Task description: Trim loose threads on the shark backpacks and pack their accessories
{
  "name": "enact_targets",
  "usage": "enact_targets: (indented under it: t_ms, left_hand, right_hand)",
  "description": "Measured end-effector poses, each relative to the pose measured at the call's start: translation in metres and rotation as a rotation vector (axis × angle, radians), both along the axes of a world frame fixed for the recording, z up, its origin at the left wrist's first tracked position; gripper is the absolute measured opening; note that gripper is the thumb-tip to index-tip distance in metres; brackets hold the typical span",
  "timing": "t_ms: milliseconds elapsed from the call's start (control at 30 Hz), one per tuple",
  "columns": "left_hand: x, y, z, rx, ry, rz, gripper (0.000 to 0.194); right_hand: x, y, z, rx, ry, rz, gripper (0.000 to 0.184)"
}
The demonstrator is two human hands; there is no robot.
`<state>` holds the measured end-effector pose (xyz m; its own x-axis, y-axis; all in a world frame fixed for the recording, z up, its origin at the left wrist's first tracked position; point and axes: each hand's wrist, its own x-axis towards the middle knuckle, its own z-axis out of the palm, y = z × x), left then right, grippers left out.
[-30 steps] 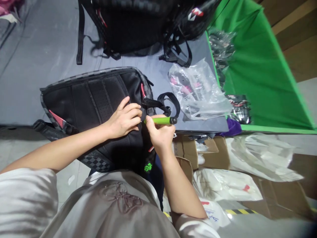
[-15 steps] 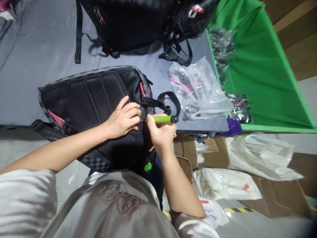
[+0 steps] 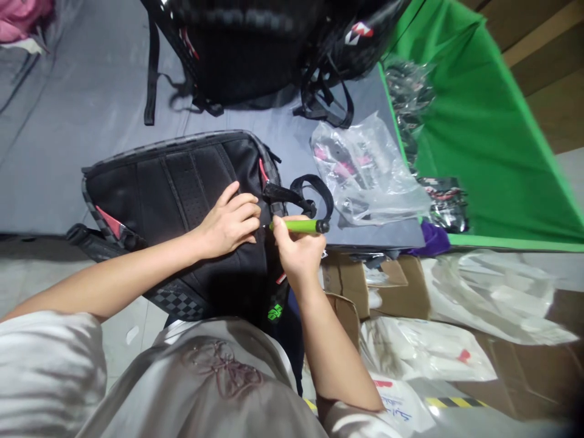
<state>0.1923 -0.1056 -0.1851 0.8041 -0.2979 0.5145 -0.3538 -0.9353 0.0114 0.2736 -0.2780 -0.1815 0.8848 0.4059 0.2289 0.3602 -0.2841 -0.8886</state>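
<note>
A black backpack (image 3: 150, 188) with checkered grey trim and red corner patches lies back panel up, partly on the table edge and against my body. My left hand (image 3: 230, 225) rests on its right part, fingers bent and gripping the fabric; the thumb is mostly hidden. Wrapped in my right hand (image 3: 301, 249) is a slim tool with a bright green handle (image 3: 298, 226), black end and thin tip. That tip points left, close to my left fingertips at the backpack's side. A black strap loop (image 3: 322, 188) sticks out beyond the tool.
Another black backpack (image 3: 255, 55) stands at the back of the grey table (image 3: 100, 91). To the right lie a clear plastic bag (image 3: 369, 170) with pink and dark contents and a green fabric bin (image 3: 474, 121) holding wrapped items. Cardboard (image 3: 406, 292) and white plastic bags (image 3: 424, 347) cover the floor.
The camera view has shifted slightly, so the whole scene sits a little lower and to the right. Both hands keep nearly the same hold on the backpack and the green-handled tool.
</note>
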Motion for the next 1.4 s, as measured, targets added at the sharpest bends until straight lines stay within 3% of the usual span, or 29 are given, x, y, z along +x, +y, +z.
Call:
enact_targets:
  t_ms: [167,267,333,433,567,633,733,800,900,933,1000,1067,1133,1300,1400]
  left_hand:
    - [0.019,0.018,0.035,0.256,0.199,-0.031,0.027]
    - [0.037,0.045,0.06,0.398,0.391,0.002,0.036]
    - [0.038,0.052,0.079,0.39,0.453,0.084,0.039]
    - [0.013,0.03,0.114,0.304,0.398,0.133,0.039]
    - [-0.047,-0.031,0.168,0.131,0.234,0.124,0.039]
    - [-0.07,-0.049,0.181,0.042,0.235,0.149,0.041]
    - [-0.082,-0.049,0.167,-0.052,0.327,0.21,0.044]
    - [-0.077,-0.037,0.144,-0.117,0.387,0.177,0.035]
    - [-0.056,-0.022,0.118,-0.119,0.264,0.179,0.018]
    - [-0.048,-0.019,0.113,-0.075,0.206,0.208,0.021]
    - [-0.032,-0.016,0.11,0.043,0.177,0.263,0.047]
    - [-0.016,-0.012,0.107,0.133,0.272,0.288,0.082]
    - [0.0,-0.003,0.101,0.172,0.365,0.351,0.1]
    - [0.018,0.025,0.077,0.184,0.395,0.369,0.105]
    - [0.015,0.026,0.07,0.247,0.287,0.229,0.107]
  right_hand:
    - [0.001,-0.008,0.0,0.042,0.032,-0.001,0.028]
    - [-0.008,-0.019,0.004,0.194,0.115,-0.03,0.026]
    - [-0.02,-0.026,0.008,0.292,0.151,0.031,0.031]
    - [-0.039,-0.031,0.02,0.314,-0.105,0.16,0.034]
    - [-0.055,-0.037,0.057,0.343,-0.657,0.254,0.045]
    - [-0.057,-0.041,0.072,0.319,-0.793,0.281,0.049]
    - [-0.052,-0.043,0.068,0.215,-0.843,0.38,0.046]
    - [-0.046,-0.041,0.046,0.149,-0.833,0.414,0.038]
    - [-0.037,-0.038,0.006,0.098,-0.756,0.397,0.028]
    - [-0.035,-0.038,-0.005,0.092,-0.741,0.383,0.027]
    - [-0.034,-0.037,-0.02,0.084,-0.742,0.345,0.028]
    - [-0.036,-0.034,-0.026,0.089,-0.745,0.307,0.029]
    - [-0.04,-0.03,-0.029,0.114,-0.72,0.291,0.03]
    - [-0.048,-0.021,-0.037,0.136,-0.642,0.359,0.03]
    - [-0.044,-0.021,-0.041,0.176,-0.612,0.377,0.035]
